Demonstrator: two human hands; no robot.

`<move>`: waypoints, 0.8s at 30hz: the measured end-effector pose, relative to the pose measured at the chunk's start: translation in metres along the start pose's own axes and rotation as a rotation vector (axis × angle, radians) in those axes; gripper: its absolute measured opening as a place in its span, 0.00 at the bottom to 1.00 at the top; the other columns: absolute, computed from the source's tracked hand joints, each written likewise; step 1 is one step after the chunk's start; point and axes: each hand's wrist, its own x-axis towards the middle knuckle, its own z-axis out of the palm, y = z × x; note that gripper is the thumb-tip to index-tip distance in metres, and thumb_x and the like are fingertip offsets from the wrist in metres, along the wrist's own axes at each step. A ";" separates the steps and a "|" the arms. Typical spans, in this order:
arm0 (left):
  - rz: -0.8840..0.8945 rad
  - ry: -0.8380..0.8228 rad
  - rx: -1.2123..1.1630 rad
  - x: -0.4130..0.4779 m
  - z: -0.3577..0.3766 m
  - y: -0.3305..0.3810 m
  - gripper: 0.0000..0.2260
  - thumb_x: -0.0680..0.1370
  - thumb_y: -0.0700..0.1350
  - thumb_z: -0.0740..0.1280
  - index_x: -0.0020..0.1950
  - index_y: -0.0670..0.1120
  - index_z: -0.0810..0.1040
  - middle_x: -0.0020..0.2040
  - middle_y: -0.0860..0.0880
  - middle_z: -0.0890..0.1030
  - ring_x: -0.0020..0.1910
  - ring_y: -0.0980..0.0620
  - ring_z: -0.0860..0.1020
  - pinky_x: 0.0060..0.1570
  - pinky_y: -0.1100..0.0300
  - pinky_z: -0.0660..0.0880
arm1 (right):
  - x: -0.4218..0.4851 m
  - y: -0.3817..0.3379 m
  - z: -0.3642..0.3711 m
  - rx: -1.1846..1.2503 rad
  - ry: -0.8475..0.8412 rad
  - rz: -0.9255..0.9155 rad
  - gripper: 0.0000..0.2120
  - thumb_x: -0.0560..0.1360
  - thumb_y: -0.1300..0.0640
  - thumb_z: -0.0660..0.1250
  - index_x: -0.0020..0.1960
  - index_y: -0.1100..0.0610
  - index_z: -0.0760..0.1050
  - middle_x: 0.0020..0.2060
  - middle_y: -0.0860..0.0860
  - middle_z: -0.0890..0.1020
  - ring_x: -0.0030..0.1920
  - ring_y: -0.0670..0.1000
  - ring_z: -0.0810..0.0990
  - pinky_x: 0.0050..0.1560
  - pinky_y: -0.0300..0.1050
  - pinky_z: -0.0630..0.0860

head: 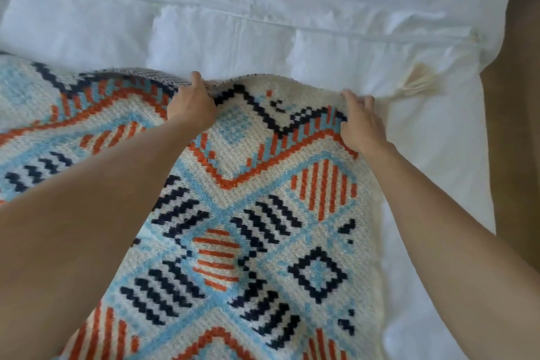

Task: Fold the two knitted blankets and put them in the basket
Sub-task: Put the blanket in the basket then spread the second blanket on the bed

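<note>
Both hands are clamped on the far edge of one knitted blanket (263, 213), which lies spread over a white duvet (263, 23) on a bed. The blanket is cream with light blue diamonds, orange stripes and dark navy zigzags. It covers the space under both forearms and runs off the near and left edges of the view.

The left hand (191, 104) grips the edge with its fingers curled over the far side of the knit and the back of the hand facing up. The right hand (361, 121) holds the same edge well to the right, close to the blanket's corner, with its fingers bunching the fabric. The two hands are apart, and the stretch of edge between them arches up a little off the duvet. Just left of the left hand, the lifted edge shows a strip of the greyish underside.

Just beyond and to the right of the right hand, a cream tassel (415, 82) from the blanket's corner lies on the duvet. The duvet stretches wrinkled beyond both hands. Farther right of the right hand, past the bed's edge, there is a brown floor (517, 126).
</note>
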 end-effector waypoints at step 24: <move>0.426 0.030 0.057 -0.052 0.044 0.057 0.22 0.75 0.39 0.60 0.69 0.44 0.63 0.64 0.41 0.67 0.61 0.44 0.66 0.53 0.55 0.68 | -0.070 0.031 0.025 0.225 0.201 -0.076 0.25 0.77 0.59 0.64 0.72 0.56 0.63 0.74 0.57 0.56 0.74 0.58 0.56 0.73 0.57 0.56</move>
